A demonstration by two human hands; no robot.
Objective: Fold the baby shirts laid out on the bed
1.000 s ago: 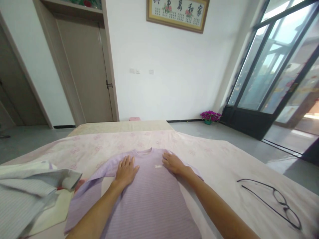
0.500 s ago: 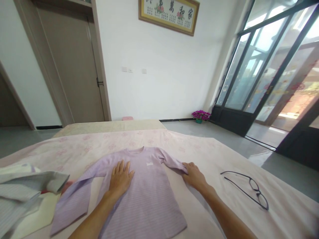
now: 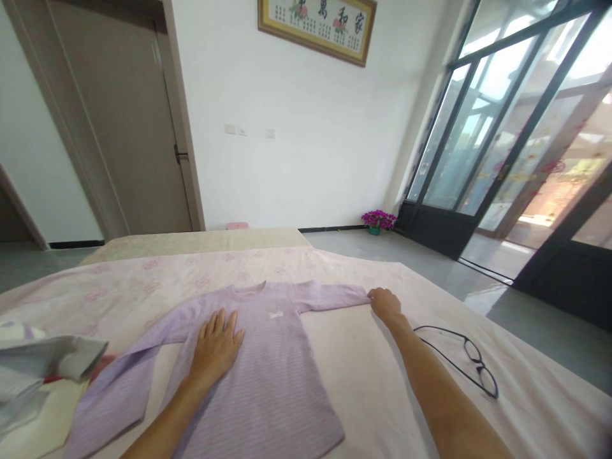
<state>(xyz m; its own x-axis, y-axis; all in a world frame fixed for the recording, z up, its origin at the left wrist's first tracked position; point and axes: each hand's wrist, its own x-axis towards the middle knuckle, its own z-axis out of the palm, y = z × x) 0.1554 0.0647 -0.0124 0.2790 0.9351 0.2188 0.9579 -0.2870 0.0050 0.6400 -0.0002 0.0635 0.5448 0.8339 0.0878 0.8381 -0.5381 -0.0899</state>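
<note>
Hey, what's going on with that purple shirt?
A person is handling a purple shirt laid out on a pink sheet. The left grip, an open hand, lies flat on its chest. The right grip holds the end of one sleeve, which lies out sideways. The other sleeve is bent downward. Glasses lie by the right forearm.

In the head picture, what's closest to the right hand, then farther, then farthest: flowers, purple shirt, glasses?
1. Purple shirt: on the left, touching the right hand.
2. Glasses: nearby, on the right.
3. Flowers: farthest ahead, beyond the pink sheet.
</note>
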